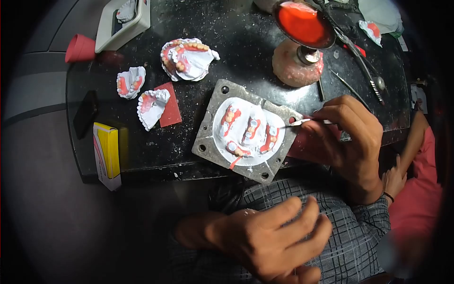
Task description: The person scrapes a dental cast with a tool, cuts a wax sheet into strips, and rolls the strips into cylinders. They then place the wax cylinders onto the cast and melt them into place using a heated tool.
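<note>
In front of me a grey metal dental flask half [215,90] lies on the dark table, filled with white plaster [241,110]. Several pink-wax partial dentures with teeth [250,130] are set in the plaster. A red wax strip [235,162] crosses the flask's near rim. My right hand [354,137] pinches a small metal wax carver [300,122], its tip over the flask's right edge. Behind that hand, part of a red wax sheet [307,149] shows. My left hand [276,236] hovers above my lap, fingers loosely bent and apart, with nothing visible in it.
Plaster dental models [189,59] stand beyond the flask, near a red wax piece [171,106]. A dish of red liquid [305,23] rises on a stand at the back. Metal tools [364,66] lie right. A yellow box [108,151] sits left. Another person's arm [395,180] is at right.
</note>
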Demonstrator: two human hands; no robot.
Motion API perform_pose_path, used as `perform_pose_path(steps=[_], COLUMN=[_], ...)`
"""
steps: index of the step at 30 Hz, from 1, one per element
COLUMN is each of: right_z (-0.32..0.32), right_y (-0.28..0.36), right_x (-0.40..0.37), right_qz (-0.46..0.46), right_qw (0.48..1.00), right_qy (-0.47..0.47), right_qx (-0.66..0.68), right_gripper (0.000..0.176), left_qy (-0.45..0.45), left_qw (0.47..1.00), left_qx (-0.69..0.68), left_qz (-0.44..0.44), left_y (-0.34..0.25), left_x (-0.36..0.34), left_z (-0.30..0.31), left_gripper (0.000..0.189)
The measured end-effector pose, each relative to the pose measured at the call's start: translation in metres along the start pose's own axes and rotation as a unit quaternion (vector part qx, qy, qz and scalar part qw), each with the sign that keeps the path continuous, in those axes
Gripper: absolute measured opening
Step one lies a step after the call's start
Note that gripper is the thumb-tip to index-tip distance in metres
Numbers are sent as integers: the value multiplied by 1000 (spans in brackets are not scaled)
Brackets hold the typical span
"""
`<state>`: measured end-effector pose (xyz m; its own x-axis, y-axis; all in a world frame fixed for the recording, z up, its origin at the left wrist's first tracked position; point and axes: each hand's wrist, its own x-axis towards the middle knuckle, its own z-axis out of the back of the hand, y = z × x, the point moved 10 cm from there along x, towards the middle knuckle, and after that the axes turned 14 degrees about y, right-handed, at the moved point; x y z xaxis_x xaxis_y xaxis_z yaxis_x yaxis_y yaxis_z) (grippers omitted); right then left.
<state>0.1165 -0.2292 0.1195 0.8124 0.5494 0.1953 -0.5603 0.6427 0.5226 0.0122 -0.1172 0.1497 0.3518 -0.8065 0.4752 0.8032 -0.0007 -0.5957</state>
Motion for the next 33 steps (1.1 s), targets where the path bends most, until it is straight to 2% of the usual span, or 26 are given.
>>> perform_pose_path(steps=[2,3,5,6,8,9,10,11,13,15,17,20,21,23,25,27,31,32,33], right_z=[1,1,-1,-2,-2,-3,-4,-4,-6,-8,-14,-16,-15,-17,-17,-11,1,5,8], right_y=[-3,-3,-5,-4,-1,-2,-2,-1,1,3,5,10,10,11,6,3,-2,-3,-5], right_x=[1,0,-2,-2,0,0,0,0,-1,-2,-6,-8,-9,-13,-15,-15,-17,-18,-17], right_qz=[-5,-9,-16,-9,3,-1,-6,-4,-5,11,13,14,13,12,2,-16,-21,-33,-47], right_qw=[1000,1000,1000,1000,1000,1000,1000,1000,1000,1000,1000,999,999,998,998,996,992,992,992], right_qy=[-2,-1,4,1,-7,-1,5,2,3,-10,-5,-25,-34,-44,-47,-64,-97,-95,-93], right_qx=[-3,-1,4,5,8,13,19,16,17,14,23,21,28,30,43,66,74,74,73], right_gripper=[22,22,22,22,22,22,22,22,22,23,24,27,28,27,25,21,16,14,13], left_qy=[-168,-167,-233,-280,-275,-272,-152,-152,6,-35,-85,-37,-36,24,34,-11,-40,-38,-16], left_qw=[961,961,953,958,959,960,987,987,984,960,933,910,911,886,873,858,749,746,762], left_qx=[202,201,160,59,61,62,47,49,177,223,249,236,239,253,253,267,365,376,330], left_qz=[-90,-88,-104,26,2,-25,-29,-32,15,164,244,339,334,388,416,438,551,548,557], left_y=[-9,-8,-11,-14,-20,-23,-18,-17,-8,35,73,97,99,115,116,116,110,98,92], left_x=[-15,-14,-21,-7,-10,-11,-7,-12,-4,-24,-36,-40,-39,-40,-38,-44,-75,-81,-93], left_z=[-5,-5,7,26,15,13,18,28,10,24,43,42,40,30,31,33,58,68,73], left_gripper=[32,32,33,21,24,36,64,64,16,29,55,88,88,88,84,82,88,88,91])
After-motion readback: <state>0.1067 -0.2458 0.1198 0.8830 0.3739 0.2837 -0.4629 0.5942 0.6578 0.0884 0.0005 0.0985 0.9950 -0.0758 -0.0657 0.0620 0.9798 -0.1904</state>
